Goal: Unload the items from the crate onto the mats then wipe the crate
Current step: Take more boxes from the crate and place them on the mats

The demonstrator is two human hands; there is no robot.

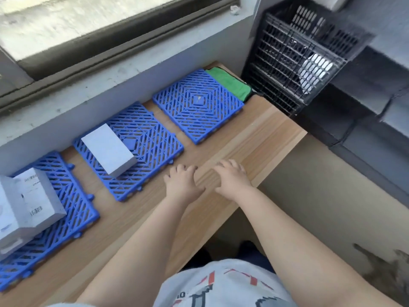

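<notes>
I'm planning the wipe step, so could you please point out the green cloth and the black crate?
green cloth (229, 84): head view, middle of its folded top.
black crate (285, 60): head view, its near lattice wall.

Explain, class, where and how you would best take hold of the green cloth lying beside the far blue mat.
Pinch the green cloth at its near right corner, coming from above on the crate side. It lies folded flat on the table, its left edge against the far mat, so only the right corner looks free to lift. Both hands, left and right, hold nothing.

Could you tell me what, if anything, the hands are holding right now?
Nothing is held: the left hand and right hand rest on the table.
</notes>
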